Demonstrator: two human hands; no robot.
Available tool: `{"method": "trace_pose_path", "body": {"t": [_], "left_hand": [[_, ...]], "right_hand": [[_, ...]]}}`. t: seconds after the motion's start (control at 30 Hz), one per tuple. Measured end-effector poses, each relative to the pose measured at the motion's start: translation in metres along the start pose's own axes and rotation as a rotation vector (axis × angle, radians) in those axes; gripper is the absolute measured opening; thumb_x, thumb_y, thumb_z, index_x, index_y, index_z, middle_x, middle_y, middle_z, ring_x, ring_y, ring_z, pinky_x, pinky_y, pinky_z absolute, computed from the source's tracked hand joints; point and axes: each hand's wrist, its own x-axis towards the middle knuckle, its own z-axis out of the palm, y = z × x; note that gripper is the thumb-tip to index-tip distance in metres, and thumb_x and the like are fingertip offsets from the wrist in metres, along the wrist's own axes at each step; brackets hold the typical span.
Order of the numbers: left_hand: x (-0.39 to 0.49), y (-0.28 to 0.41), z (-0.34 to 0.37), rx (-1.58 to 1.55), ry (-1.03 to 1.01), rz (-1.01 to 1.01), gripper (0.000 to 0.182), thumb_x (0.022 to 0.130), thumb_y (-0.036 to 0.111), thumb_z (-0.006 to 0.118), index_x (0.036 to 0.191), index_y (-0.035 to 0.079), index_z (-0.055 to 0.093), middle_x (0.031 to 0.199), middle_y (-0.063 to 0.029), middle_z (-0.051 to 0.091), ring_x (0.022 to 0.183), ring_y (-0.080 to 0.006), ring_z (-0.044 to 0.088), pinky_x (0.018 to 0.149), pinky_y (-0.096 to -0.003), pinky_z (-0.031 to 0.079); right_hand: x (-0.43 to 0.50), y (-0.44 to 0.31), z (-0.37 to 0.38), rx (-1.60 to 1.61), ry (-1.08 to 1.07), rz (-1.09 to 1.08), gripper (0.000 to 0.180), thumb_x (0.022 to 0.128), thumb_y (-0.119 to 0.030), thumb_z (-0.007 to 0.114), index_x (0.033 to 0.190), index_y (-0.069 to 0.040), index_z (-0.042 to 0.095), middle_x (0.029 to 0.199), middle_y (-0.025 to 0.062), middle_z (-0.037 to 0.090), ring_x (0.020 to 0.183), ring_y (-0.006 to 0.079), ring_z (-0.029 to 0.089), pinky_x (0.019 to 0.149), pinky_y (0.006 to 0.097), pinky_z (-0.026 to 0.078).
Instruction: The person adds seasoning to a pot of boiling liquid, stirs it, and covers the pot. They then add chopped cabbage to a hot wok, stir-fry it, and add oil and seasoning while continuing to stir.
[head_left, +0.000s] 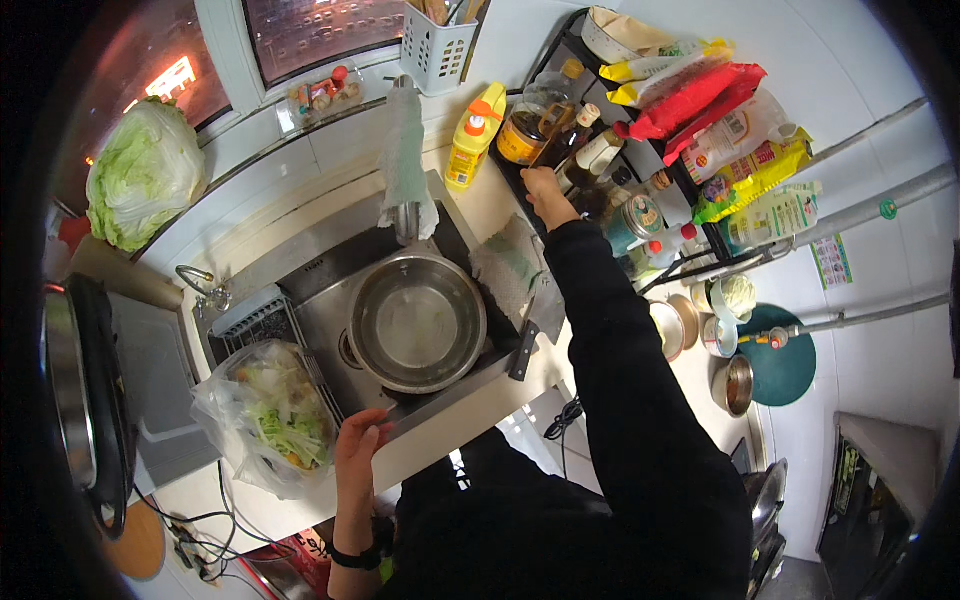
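My right hand (549, 196) reaches to the lower rack of bottles and jars, its fingers closed by a thin brown handle or stick that leans at the jar with the orange label (523, 137); its exact grip is unclear. Beside it stand a dark sauce bottle (574, 140) and a bottle with a pale label (598, 159). My left hand (364, 437) is over the sink's front edge, fingers bent and apart, with a small pale thing at the fingertips that I cannot make out. A round steel basin (418, 324) rests in the sink (322, 281).
A knife (525, 349) lies right of the sink near a crumpled cloth (510, 262). A plastic bag of vegetable scraps (281, 420) sits at the left. Yellow detergent (474, 139) stands behind the sink; a napa cabbage (146, 172) is on the sill. Bowls (733, 386) stand at the right.
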Motion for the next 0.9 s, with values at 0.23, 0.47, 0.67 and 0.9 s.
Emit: {"method": "trace_pose_path", "body": {"t": [0.23, 0.47, 0.67, 0.9], "left_hand": [[0.000, -0.007, 0.022, -0.052, 0.080, -0.002, 0.023, 0.095, 0.013, 0.054, 0.117, 0.006, 0.056, 0.118, -0.0076, 0.060, 0.103, -0.0179, 0.061, 0.089, -0.0302, 0.048], [0.010, -0.010, 0.043, -0.035, 0.056, 0.010, 0.023, 0.095, 0.012, 0.052, 0.117, 0.006, 0.055, 0.118, -0.0069, 0.060, 0.102, -0.0164, 0.060, 0.090, -0.0298, 0.046], [0.005, -0.004, 0.051, -0.040, 0.059, 0.053, 0.023, 0.095, 0.011, 0.051, 0.116, 0.004, 0.055, 0.118, -0.0080, 0.060, 0.104, -0.0175, 0.059, 0.093, -0.0304, 0.044], [-0.006, -0.002, 0.046, -0.026, 0.111, 0.039, 0.023, 0.096, 0.011, 0.050, 0.116, 0.003, 0.054, 0.118, -0.0087, 0.059, 0.104, -0.0185, 0.059, 0.093, -0.0308, 0.045]], "right_hand": [[0.011, -0.021, -0.010, 0.058, 0.011, 0.144, 0.058, 0.092, -0.015, 0.056, 0.142, 0.000, 0.031, 0.140, 0.0137, 0.041, 0.117, 0.0292, 0.049, 0.090, 0.0374, 0.048], [-0.011, -0.046, -0.016, -0.126, 0.340, -0.579, 0.064, 0.085, -0.005, 0.055, 0.141, 0.009, 0.026, 0.134, 0.0268, 0.043, 0.114, 0.0405, 0.052, 0.095, 0.0429, 0.043], [0.003, -0.080, -0.001, 0.009, 0.569, -0.603, 0.058, 0.084, -0.008, 0.063, 0.132, 0.009, 0.036, 0.135, 0.0294, 0.040, 0.118, 0.0422, 0.049, 0.099, 0.0425, 0.043], [0.038, -0.075, -0.006, 0.169, 0.312, -0.452, 0.034, 0.085, -0.027, 0.067, 0.097, 0.003, 0.058, 0.093, 0.0206, 0.065, 0.086, 0.0399, 0.063, 0.078, 0.0454, 0.049]]}}
